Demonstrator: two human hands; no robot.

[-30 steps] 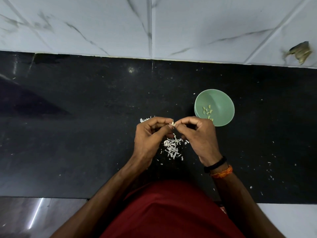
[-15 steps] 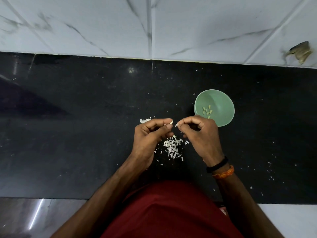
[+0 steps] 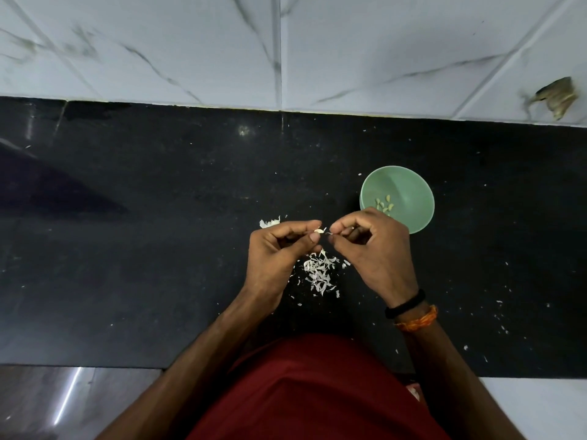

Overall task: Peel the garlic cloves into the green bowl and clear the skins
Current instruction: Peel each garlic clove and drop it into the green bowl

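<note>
While my left hand (image 3: 279, 249) pinches a small pale garlic clove (image 3: 319, 231), my right hand (image 3: 371, 246) pinches its skin, above white skins (image 3: 319, 271) on the black counter (image 3: 158, 249), the round green bowl (image 3: 409, 188) just beyond.

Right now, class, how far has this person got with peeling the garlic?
Done: a few peeled cloves lie in the green bowl. In hand: the left hand pinches a clove while the right hand pulls at its skin. Left: the heap of skins and scattered flecks on the black counter are not yet cleared.
</note>
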